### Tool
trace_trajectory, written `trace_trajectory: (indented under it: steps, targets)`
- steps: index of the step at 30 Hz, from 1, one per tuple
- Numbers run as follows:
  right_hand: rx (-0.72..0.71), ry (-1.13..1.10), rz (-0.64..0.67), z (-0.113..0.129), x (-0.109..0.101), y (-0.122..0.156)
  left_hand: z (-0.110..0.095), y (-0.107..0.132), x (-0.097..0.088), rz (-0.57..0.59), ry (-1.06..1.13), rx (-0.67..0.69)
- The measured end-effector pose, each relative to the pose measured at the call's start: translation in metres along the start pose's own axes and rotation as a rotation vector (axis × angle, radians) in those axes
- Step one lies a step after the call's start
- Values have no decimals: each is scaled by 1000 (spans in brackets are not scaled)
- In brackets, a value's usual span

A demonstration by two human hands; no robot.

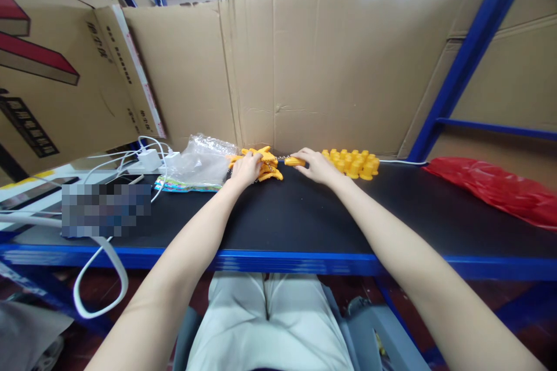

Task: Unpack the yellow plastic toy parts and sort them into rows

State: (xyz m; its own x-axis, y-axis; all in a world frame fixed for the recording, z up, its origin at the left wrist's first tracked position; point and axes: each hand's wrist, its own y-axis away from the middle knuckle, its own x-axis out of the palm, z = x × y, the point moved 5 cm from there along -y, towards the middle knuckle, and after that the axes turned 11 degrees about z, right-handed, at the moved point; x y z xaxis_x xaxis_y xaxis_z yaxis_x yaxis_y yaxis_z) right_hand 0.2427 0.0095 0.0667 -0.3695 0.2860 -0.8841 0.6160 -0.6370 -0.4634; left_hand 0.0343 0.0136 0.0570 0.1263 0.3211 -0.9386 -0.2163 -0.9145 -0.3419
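Note:
At the back of the black tabletop, a small pile of orange plastic pieces (270, 171) with pointed arms and thin metal chains lies in a heap. My left hand (247, 168) is closed over the pile's left side, its fingers curled onto the pieces. To the right, my right hand (317, 166) pinches one orange piece with a bead chain (295, 161) between thumb and fingers. The chain stretches toward the pile; whether it is joined to it I cannot tell. Just beyond my right hand stands a block of yellow plastic pegs (351, 162) in rows.
Clear plastic bags (204, 156) lie left of the pile, with white chargers and cables (149, 160) farther left. A red plastic bag (491, 185) rests at the right. Cardboard (331, 69) walls the back, and a blue edge (296, 262) runs along the front.

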Motion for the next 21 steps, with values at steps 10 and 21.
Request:
trace_trajectory:
  steps: [10,21]
  targets:
    - [61,-28,118,-4,11,-1,5,0,0,40,-117,-15]
    - [140,0,201,-7,14,0,2,-2,5,38,-205,10]
